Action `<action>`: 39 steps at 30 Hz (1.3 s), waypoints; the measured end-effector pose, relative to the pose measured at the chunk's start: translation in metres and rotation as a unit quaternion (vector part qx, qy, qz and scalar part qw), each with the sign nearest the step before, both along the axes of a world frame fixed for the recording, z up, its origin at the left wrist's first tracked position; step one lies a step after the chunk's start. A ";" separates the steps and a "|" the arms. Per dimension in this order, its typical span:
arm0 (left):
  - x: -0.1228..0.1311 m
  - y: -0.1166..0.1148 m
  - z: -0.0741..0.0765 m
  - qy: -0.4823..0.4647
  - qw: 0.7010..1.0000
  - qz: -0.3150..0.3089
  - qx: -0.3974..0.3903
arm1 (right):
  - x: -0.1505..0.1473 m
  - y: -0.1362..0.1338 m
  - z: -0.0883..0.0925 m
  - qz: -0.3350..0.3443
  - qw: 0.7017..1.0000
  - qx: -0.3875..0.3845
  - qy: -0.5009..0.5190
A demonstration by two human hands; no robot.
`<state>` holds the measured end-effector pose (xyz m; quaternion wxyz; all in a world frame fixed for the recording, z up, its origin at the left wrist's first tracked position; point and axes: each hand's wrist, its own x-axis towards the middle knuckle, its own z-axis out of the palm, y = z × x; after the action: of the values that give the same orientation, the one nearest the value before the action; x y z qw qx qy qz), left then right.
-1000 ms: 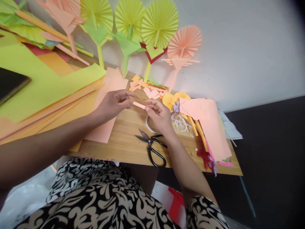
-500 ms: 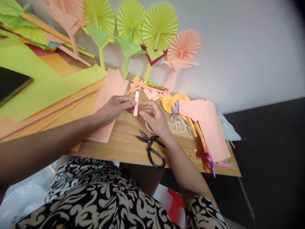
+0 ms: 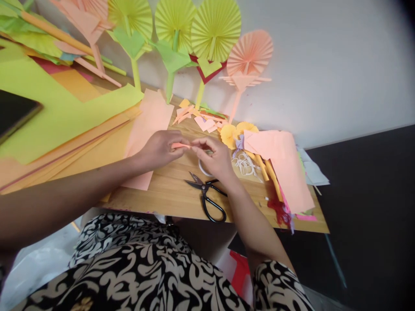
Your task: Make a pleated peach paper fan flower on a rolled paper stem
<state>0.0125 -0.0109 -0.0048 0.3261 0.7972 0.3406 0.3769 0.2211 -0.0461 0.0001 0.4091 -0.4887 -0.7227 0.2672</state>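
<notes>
A small peach paper strip (image 3: 180, 146) is pinched between both my hands above the wooden table (image 3: 168, 194). My left hand (image 3: 160, 148) is closed on its left end, thumb and fingers together. My right hand (image 3: 214, 157) pinches the right end with its fingertips. Just under my right hand lies a white tape roll (image 3: 203, 168), partly hidden. Black scissors (image 3: 207, 196) lie open on the table in front of my right wrist. A peach paper sheet (image 3: 147, 129) lies under my left hand.
Large yellow-green and orange sheets (image 3: 65, 116) are stacked at left, with a dark phone (image 3: 14, 113) on them. Paper fan flowers (image 3: 215, 30) lean on the white wall. Peach paper, rolled sticks and scraps (image 3: 279, 168) pile at right. The table's front edge is near my lap.
The strip went from lying across between both hands, to upright in my left hand alone, to flat again. My right hand has come back and pinched its end.
</notes>
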 end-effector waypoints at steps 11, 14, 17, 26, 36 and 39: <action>-0.010 0.014 0.004 0.070 0.985 0.014 0.156 | 0.007 0.007 -0.001 0.006 0.957 0.217 -0.194; -0.016 0.018 0.013 0.058 0.986 0.016 0.154 | 0.013 0.010 0.000 0.008 0.953 0.234 -0.194; -0.020 0.022 0.016 0.058 0.988 0.020 0.143 | 0.017 0.013 0.002 0.005 0.955 0.221 -0.198; -0.019 0.021 0.016 0.007 0.996 0.081 0.024 | 0.033 0.023 0.000 -0.029 0.964 0.221 -0.145; -0.016 0.018 0.013 -0.051 0.978 0.095 -0.176 | 0.030 0.021 -0.003 -0.029 0.951 0.222 -0.215; -0.014 0.017 0.015 -0.051 0.976 0.093 -0.188 | 0.028 0.020 -0.004 -0.019 0.955 0.216 -0.202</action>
<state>-0.0018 0.0059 0.0098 0.4508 0.6665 0.4606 0.3747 0.2487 -0.0258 -0.0043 0.3552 -0.4462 -0.8214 -0.0079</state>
